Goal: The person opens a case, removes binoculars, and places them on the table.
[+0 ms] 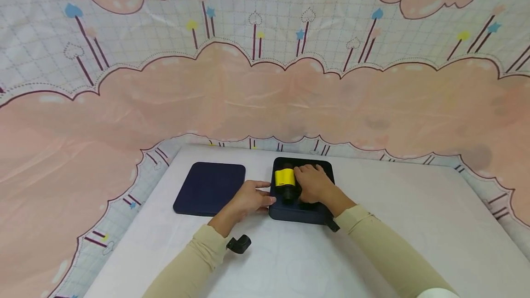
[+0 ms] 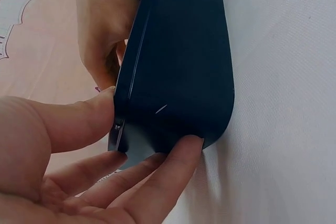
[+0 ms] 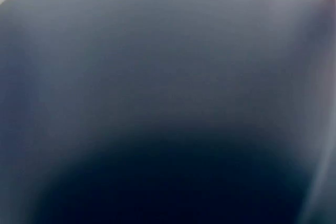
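In the head view a dark blue box (image 1: pixel 299 215) stands uncovered on the table. My left hand (image 1: pixel 251 197) holds it at the left wall; in the left wrist view the thumb touches the rim and the fingertips rest against the rounded corner. Inside the box lies a yellow-and-black object (image 1: pixel 285 177), with black ends and a yellow middle. Reaching into the box, my right hand (image 1: pixel 313 183) has its fingers bent down over the right side of this object. Its fingertips and what lies under its palm are mostly hidden. The right wrist view is a dark blur.
A flat dark blue lid (image 1: pixel 210 189) lies left of the box on the white table (image 1: pixel 285 261). Behind the table hangs a pink and white patterned cloth (image 1: pixel 265 100). Small black camera mounts (image 1: pixel 239 244) hang under the wrists near the table.
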Available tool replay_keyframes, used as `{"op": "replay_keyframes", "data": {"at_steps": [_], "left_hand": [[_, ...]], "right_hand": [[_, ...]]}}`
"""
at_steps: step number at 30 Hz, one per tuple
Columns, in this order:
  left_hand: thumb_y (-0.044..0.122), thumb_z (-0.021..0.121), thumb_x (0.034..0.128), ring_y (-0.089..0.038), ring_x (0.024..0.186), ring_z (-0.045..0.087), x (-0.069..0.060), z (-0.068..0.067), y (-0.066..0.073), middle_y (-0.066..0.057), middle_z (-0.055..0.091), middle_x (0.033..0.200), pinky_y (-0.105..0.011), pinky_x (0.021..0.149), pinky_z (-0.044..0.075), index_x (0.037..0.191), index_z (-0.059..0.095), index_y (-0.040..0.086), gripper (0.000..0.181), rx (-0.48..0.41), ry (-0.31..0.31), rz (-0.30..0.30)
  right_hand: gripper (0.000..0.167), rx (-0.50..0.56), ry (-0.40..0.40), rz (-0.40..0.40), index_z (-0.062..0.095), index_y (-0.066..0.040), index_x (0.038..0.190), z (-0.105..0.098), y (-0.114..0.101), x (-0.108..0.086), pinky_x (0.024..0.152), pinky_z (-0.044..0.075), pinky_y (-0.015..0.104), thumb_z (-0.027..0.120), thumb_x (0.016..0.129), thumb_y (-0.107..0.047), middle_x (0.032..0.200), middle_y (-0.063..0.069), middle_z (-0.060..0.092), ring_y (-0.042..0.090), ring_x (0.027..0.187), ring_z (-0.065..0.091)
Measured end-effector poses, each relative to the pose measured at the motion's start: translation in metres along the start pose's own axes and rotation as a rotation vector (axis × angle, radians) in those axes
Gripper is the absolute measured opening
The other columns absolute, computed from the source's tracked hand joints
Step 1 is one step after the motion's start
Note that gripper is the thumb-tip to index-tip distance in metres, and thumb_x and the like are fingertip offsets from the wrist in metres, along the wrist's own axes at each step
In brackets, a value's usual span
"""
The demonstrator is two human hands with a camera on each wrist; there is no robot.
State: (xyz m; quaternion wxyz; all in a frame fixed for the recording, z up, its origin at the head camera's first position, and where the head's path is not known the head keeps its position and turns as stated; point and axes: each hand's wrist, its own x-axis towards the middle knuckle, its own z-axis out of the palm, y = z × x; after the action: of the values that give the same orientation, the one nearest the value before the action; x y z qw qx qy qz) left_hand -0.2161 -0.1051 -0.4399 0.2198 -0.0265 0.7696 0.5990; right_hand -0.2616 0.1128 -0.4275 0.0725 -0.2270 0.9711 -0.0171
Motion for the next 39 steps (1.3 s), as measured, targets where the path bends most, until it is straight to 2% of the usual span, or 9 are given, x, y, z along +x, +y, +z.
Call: {"op": "replay_keyframes", "data": {"at_steps": [6,15,20,26,33,39], "left_hand": [[0.003,0.074,0.0947,-0.029,0.114,0.074,0.001,0.001,0.000,-0.027,0.062,0.144,-0.046,0.096,0.061,0.155,0.046,0.002,0.066,0.008,-0.002,0.000],[0.003,0.074,0.0946,-0.029,0.113,0.074,-0.001,0.002,0.002,-0.026,0.063,0.143,-0.046,0.096,0.061,0.154,0.047,0.002,0.066,0.016,0.012,0.008],[0.003,0.075,0.0941,-0.028,0.112,0.074,-0.001,0.001,0.002,-0.026,0.063,0.142,-0.046,0.096,0.061,0.154,0.048,0.002,0.066,0.020,0.017,0.014],[0.003,0.075,0.0940,-0.029,0.113,0.073,-0.004,0.001,0.000,-0.027,0.062,0.142,-0.046,0.096,0.061,0.154,0.047,0.000,0.066,0.023,0.015,0.031],[0.004,0.075,0.0943,-0.028,0.113,0.073,0.000,0.000,-0.006,-0.027,0.062,0.143,-0.043,0.095,0.062,0.153,0.047,-0.001,0.065,0.020,0.013,0.032],[0.005,0.075,0.0944,-0.028,0.114,0.073,0.000,0.000,-0.006,-0.028,0.062,0.143,-0.043,0.095,0.062,0.153,0.047,-0.002,0.065,0.023,0.005,0.045]], "right_hand": [[0.091,-0.004,-0.039,-0.025,0.044,0.001,0.151,-0.004,0.003,0.000,0.126,0.028,0.066,0.091,0.080,-0.031,0.153,0.021,0.054,0.039,0.146,0.045],[0.091,-0.050,-0.046,-0.077,0.049,-0.001,0.147,-0.007,0.011,0.001,0.123,0.035,0.061,0.091,0.078,-0.042,0.147,0.018,0.059,0.037,0.140,0.051],[0.095,-0.057,-0.061,-0.078,0.048,-0.001,0.149,-0.007,0.018,0.002,0.122,0.037,0.060,0.090,0.077,-0.050,0.149,0.017,0.057,0.036,0.140,0.051],[0.099,-0.042,-0.039,-0.073,0.047,-0.002,0.150,-0.011,0.022,0.001,0.122,0.035,0.063,0.088,0.076,-0.053,0.152,0.017,0.056,0.036,0.142,0.050],[0.101,-0.017,-0.028,-0.094,0.046,-0.002,0.152,-0.020,0.014,-0.003,0.123,0.031,0.064,0.089,0.074,-0.051,0.155,0.016,0.054,0.036,0.146,0.048],[0.102,-0.049,0.000,-0.107,0.047,-0.003,0.152,-0.026,0.012,-0.007,0.123,0.033,0.061,0.088,0.073,-0.053,0.153,0.014,0.056,0.034,0.143,0.050]]}}
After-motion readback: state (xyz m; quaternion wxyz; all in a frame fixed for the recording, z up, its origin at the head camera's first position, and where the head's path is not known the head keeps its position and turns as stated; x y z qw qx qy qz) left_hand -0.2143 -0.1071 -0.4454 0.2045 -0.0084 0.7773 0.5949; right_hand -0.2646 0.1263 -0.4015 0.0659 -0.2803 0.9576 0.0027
